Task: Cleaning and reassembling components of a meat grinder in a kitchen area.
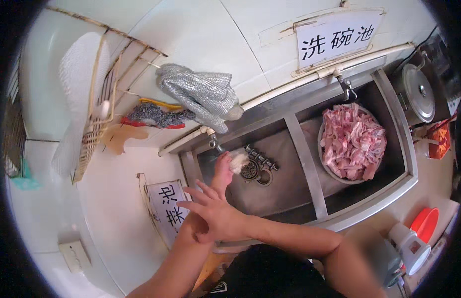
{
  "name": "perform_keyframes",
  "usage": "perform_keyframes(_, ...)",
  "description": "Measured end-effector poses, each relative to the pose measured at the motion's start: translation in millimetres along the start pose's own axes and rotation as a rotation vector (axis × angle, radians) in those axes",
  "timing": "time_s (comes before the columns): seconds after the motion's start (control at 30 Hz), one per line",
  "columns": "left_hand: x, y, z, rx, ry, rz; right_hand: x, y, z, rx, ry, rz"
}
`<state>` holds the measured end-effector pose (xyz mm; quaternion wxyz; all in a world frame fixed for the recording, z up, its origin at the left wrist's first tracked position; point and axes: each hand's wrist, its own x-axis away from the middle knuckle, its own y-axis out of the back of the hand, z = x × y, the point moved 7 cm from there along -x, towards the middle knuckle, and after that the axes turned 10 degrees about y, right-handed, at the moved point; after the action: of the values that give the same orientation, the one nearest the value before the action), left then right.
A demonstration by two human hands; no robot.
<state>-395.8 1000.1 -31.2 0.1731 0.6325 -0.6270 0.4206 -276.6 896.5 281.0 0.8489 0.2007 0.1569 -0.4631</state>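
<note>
My left hand (222, 171) reaches over the left basin of a steel double sink (304, 169), close below the left tap (215, 144). A whitish lump (239, 163) is at its fingers. Whether that is a wad of cloth or foam is too small to tell, and the fingers are partly hidden behind it. My right hand (213, 213) lies across my left forearm near the wrist, its fingers spread apart and holding nothing. On the basin's floor, beside the lump, are a round drain strainer (250, 169), a metal ring (264, 176) and dark pipe-like fittings (261, 158).
A bowl heaped with raw meat pieces (353, 144) fills much of the right basin, under another tap (346, 88). Silvery cloth (198, 89) hangs from a wire rack (99, 107) at left. A lidded metal pot (418, 92) and a red basin (425, 223) are at right.
</note>
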Motion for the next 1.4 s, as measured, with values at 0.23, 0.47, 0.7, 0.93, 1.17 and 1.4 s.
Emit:
perform_keyframes(0.23,-31,-2,2,-0.048,0.060,0.156,2,0,-47,0.004,-0.133,-0.015)
perform_keyframes(0.47,-71,30,14,-0.077,0.031,0.263,-2,0,-62,-0.029,-0.141,-0.097)
perform_keyframes(0.7,-74,23,21,-0.056,0.099,-0.022,-12,10,-67,-0.130,-0.188,-0.136)
perform_keyframes(0.93,-54,1,-12,-0.284,-0.048,0.112,9,44,-134,0.211,-0.236,-0.262)
perform_keyframes(1.17,-40,-14,-23,-0.713,-0.318,0.154,-48,61,-202,0.470,-0.620,-0.018)
perform_keyframes(1.4,-94,24,6,-0.583,-0.195,0.251,-59,58,-194,0.629,-0.495,0.073)
